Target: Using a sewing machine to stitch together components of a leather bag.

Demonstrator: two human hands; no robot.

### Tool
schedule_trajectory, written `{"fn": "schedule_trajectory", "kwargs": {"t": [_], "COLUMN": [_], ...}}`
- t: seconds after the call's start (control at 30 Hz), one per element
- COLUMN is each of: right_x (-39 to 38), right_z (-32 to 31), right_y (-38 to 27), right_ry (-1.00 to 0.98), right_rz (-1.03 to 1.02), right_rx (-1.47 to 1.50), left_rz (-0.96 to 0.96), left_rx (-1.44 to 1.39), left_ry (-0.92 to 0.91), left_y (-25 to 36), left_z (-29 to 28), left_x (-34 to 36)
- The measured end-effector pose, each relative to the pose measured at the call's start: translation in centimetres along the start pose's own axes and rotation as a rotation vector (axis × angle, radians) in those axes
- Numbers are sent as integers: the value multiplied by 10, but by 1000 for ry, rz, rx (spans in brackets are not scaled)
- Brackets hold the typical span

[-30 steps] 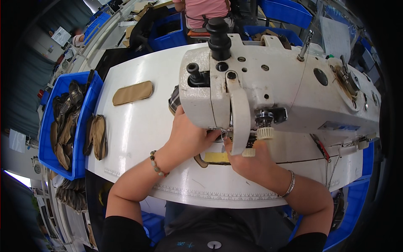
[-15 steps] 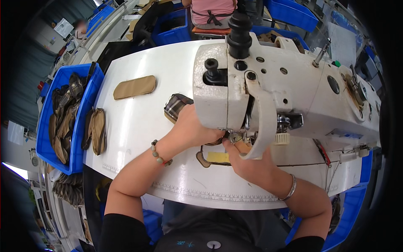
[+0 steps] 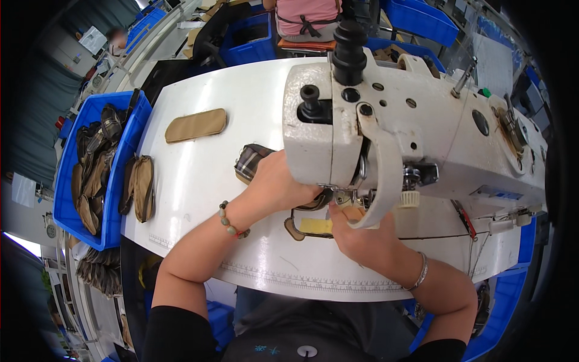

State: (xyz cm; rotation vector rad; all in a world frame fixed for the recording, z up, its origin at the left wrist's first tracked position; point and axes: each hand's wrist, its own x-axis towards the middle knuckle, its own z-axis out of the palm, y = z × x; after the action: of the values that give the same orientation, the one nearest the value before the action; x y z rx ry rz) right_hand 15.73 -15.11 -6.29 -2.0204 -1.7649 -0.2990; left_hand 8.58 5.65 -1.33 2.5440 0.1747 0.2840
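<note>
Plaid piece at the machine, work unfinished

The plaid piece point(image 3: 248, 163) lies on the white surface point(image 3: 199, 175), bulging softly left of the sewing machine point(image 3: 313, 145); its dark curved edge reaches in by the metal foot point(image 3: 339, 198). Work on it looks under way; how much is stitched, and how much is left, is hidden. The left hand point(image 3: 280, 184) grasps the piece, thumb toward the foot. The right hand point(image 3: 365, 232) is bent close beside the foot; whether its grip holds cloth, I cannot tell. Nearby is a flat yellow patch point(image 3: 316, 226). Farther left lie a smooth, round-ended tan piece point(image 3: 196, 125) and narrow tan pieces point(image 3: 143, 187), beside a blue plastic bin point(image 3: 111, 223) heaped with crumpled cloth point(image 3: 90, 175).
</note>
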Motion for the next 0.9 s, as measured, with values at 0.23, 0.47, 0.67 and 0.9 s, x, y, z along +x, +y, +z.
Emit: {"fn": "schedule_trajectory", "kwargs": {"t": [0.23, 0.47, 0.67, 0.9], "right_x": [5, 7, 10, 8], "right_z": [-12, -8, -17, -12], "right_y": [-1, -7, -9, -6], "right_ry": [-25, -96, -260, -222], "right_rz": [-200, -86, -30, -60], "right_rx": [-135, -14, -4, 27], "left_rz": [-135, -140, -10, 363], "left_rx": [89, 71, 65, 355], "left_ry": [-118, -89, 48, -65], "left_y": [-6, -4, 2, 17], "left_z": [5, 4, 8, -2], "left_x": [1, 0, -20, -49]}}
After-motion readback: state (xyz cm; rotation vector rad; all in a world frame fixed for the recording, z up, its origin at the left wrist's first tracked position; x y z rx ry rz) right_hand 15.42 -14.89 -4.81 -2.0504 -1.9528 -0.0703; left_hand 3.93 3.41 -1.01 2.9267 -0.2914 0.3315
